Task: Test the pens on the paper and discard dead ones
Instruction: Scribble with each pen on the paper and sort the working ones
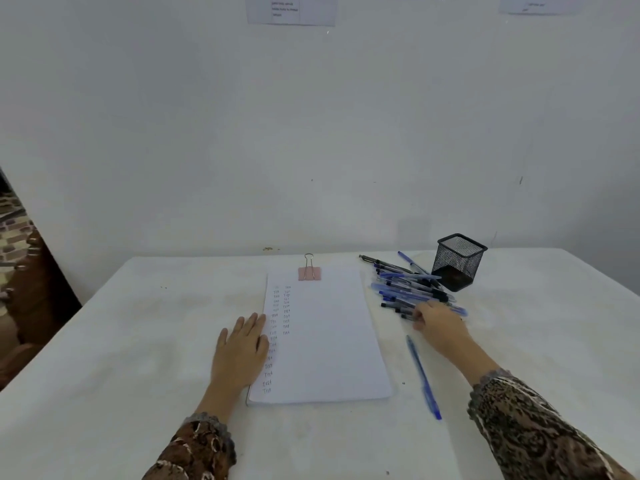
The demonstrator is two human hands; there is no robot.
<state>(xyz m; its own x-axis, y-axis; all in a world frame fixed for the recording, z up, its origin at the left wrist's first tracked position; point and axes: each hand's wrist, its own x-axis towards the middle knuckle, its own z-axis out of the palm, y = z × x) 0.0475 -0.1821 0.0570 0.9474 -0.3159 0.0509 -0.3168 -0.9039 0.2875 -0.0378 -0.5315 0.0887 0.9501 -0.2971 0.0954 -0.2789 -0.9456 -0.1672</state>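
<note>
A white paper pad (325,337) lies in the middle of the table, held at its top by a pink binder clip (309,273). Two columns of small "Test" marks run down its left side. My left hand (240,351) rests flat on the pad's left edge, fingers apart. A pile of several blue and black pens (405,287) lies right of the pad. My right hand (438,323) reaches into the near end of that pile, fingers curled around pens there. One blue pen (423,375) lies alone near the pad's right edge.
A black mesh pen cup (459,261) stands tilted behind the pile, at the back right. The white table (138,341) meets a white wall at the back, and its left edge drops off toward a patterned floor.
</note>
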